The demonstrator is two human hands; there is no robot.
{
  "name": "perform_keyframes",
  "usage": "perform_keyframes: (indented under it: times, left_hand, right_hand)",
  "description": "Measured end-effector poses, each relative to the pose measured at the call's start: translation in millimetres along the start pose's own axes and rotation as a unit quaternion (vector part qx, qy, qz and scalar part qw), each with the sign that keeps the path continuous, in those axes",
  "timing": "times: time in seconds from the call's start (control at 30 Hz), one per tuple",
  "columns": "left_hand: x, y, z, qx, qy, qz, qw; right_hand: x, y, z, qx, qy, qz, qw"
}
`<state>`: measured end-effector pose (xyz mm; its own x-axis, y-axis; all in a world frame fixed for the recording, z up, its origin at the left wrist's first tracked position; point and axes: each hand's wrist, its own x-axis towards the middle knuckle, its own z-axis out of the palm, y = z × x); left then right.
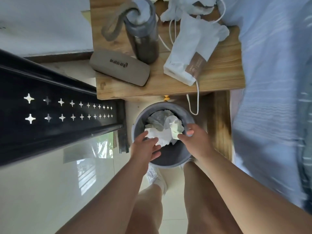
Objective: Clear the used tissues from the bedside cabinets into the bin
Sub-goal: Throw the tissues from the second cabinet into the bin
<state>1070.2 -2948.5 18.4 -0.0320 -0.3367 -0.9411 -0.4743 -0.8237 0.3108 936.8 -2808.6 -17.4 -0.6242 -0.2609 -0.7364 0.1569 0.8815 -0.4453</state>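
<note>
My left hand (146, 147) rests slack-fingered on tissues (162, 136) heaped in the bin (170, 157), my right hand (195, 141) grips its rim; heap may spill over.

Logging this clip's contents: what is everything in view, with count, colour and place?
bin: one, grey, floor before cabinet
binned tissues: several, white, in bin
loose tissues: few, white, cabinet's far edge
cabinet: one, light wood, beside bed
tissue pack: one, white and brown, on cabinet
bottle: one, dark grey, on cabinet
glasses case: one, grey-brown, cabinet's left corner
cable: one, white, hanging off cabinet
bed: one, pale blue, right
metal panel: one, black, left
left hand: one, touching binned tissues
right hand: one, gripping bin rim
</note>
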Motion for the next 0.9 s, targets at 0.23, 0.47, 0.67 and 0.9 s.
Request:
perform_keyframes:
  times: [0.23,0.47,0.67,0.9]
  left_hand:
    - [-34,21,16,0.069,-0.008,0.044,0.997]
    - [-78,88,29,-0.027,0.011,0.097,0.995]
    - [-99,181,18,-0.132,0.091,0.201,0.966]
    - [-86,297,20,-0.074,0.081,0.330,0.938]
  right_hand:
    - [-36,-42,-44,0.030,0.003,-0.064,0.997]
    - [-80,-130,-137,0.056,0.041,-0.215,0.974]
    - [-50,-204,-208,0.111,0.102,-0.253,0.956]
    - [13,-275,-242,0.087,0.150,-0.285,0.943]
